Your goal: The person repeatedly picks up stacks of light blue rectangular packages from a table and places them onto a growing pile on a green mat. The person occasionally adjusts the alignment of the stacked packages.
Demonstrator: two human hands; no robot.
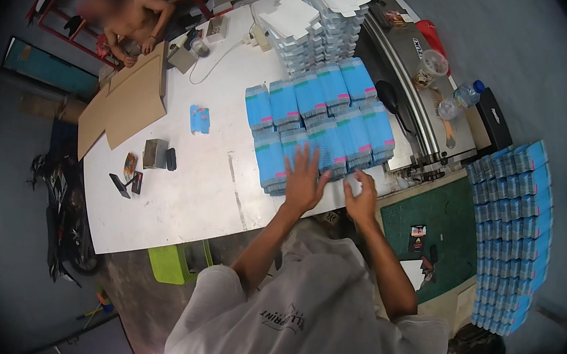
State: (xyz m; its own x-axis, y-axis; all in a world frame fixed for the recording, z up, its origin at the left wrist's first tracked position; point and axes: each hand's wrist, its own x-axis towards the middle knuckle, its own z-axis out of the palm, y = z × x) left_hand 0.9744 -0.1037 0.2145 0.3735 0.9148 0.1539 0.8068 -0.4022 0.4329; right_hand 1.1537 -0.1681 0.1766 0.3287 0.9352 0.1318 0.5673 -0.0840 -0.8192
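Observation:
Blue flat printed card blanks stand in several neat stacks on the white table, packed side by side in two rows. My left hand is over the near edge of the front row, fingers stretched and spread, with nothing seen in it. Just right of it, my right hand is at the front edge of the same row, its thumb and fingers apart. Whether either palm presses on the cards cannot be made out. A single blue blank lies apart, left of the stacks.
Tall piles of white blanks stand behind. A machine with metal rollers borders the right, beside a water bottle. More blue stacks stand far right, past a green cutting mat. Across the table, a person handles brown cardboard.

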